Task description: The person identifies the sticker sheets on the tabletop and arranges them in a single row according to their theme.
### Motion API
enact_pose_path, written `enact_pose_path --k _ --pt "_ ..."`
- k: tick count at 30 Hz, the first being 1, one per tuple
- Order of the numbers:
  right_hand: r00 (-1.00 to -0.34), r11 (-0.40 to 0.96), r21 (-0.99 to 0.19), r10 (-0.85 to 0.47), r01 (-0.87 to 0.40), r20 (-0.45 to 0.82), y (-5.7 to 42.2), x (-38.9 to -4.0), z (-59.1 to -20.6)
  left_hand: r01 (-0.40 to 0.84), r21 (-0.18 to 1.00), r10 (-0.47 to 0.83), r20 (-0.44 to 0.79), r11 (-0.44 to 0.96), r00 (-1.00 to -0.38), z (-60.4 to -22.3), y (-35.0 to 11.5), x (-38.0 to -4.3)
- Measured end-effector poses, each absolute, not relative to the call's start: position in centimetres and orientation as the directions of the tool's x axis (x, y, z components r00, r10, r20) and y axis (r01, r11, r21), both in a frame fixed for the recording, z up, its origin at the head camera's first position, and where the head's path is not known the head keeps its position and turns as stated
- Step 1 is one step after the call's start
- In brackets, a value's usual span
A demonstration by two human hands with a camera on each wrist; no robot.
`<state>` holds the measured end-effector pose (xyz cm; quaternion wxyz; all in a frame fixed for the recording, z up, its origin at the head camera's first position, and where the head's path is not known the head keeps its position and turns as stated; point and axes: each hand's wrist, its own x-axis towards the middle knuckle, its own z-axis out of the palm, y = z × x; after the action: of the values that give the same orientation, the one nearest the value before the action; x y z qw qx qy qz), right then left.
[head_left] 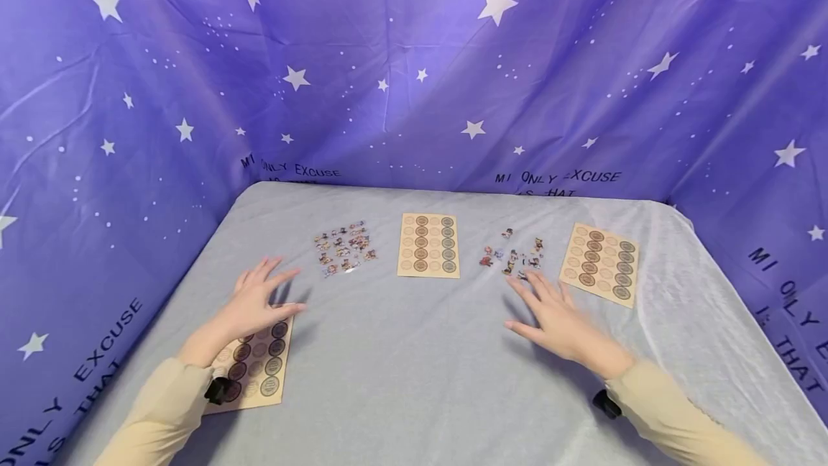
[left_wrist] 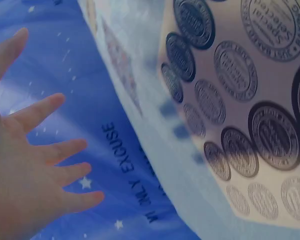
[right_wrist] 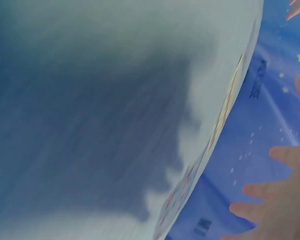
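Note:
My left hand [head_left: 251, 302] hovers with spread fingers over a tan sheet of round stamp-style stickers [head_left: 274, 381], covering its upper part in the head view. The left wrist view shows that sheet's dark and pale circles, printed "Special Selected", with the left hand [left_wrist: 35, 165] holding nothing. On the other side, my right hand [head_left: 556, 318] is held over the table with its fingers apart. Its fingertips overlap the lower edge of a clear sheet of small cartoon stickers [head_left: 513, 257] in the head view. Below the right hand [right_wrist: 280, 195], its shadow falls on the cloth.
Another clear cartoon sticker sheet [head_left: 345, 248] lies at the left back. A tan round-sticker sheet [head_left: 428, 245] is at the centre back, and one more tan sheet [head_left: 600, 265] lies tilted at the right. Purple starry curtains [head_left: 388, 56] enclose the pale cloth-covered table [head_left: 414, 380].

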<state>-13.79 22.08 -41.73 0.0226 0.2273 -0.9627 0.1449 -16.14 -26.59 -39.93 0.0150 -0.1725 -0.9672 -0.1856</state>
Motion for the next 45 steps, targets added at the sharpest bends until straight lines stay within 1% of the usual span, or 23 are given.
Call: enact_pose_path --k 3,7,13,16,23,26,33,38,41,45 --pt "-0.869 0.821 -0.285 -0.475 -0.495 0.140 20.7 -13.9 -42.0 0.319 0.373 0.303 0.102 0.871 -0.947 -39.6 -27.3 -15.7" --pt "-0.845 0.790 -0.302 -0.505 -0.534 0.175 19.0 -14.0 -42.4 0.279 0.414 0.270 0.083 0.867 -0.959 -39.2 -28.4 -14.9" --pt "-0.844 0.742 -0.409 -0.505 -0.531 0.180 16.4 -14.1 -42.3 0.197 0.510 0.202 0.046 0.837 -0.978 -38.8 -30.1 -14.0" --pt "-0.837 0.709 -0.461 -0.520 -0.533 0.169 15.2 -14.2 -42.1 0.168 0.526 0.178 0.032 0.834 -0.983 -38.9 -30.9 -13.6" --pt "-0.815 0.633 -0.558 -0.560 -0.536 0.147 12.1 -14.8 -42.2 0.196 0.570 0.192 0.068 0.798 -0.979 -39.9 -32.5 -12.9" --pt "-0.812 0.613 -0.588 -0.567 -0.529 0.139 10.7 -15.0 -42.4 0.190 0.598 0.183 0.072 0.779 -0.980 -40.2 -33.1 -12.4" --pt "-0.794 0.580 -0.613 -0.592 -0.536 0.133 7.5 -15.2 -42.4 0.164 0.611 0.140 0.088 0.774 -0.986 -40.4 -34.2 -11.5" --pt "-0.781 0.579 -0.609 -0.615 -0.542 0.111 5.3 -15.2 -42.6 0.120 0.601 0.109 0.056 0.790 -0.992 -40.8 -35.4 -11.0" --pt "-0.777 0.563 -0.637 -0.623 -0.526 0.091 4.1 -15.0 -42.7 0.087 0.588 0.084 0.031 0.804 -0.996 -41.3 -36.0 -10.7" --pt "-0.776 0.518 -0.697 -0.625 -0.496 0.087 3.0 -14.8 -42.8 0.072 0.582 0.068 0.028 0.810 -0.997 -41.9 -36.4 -10.4"
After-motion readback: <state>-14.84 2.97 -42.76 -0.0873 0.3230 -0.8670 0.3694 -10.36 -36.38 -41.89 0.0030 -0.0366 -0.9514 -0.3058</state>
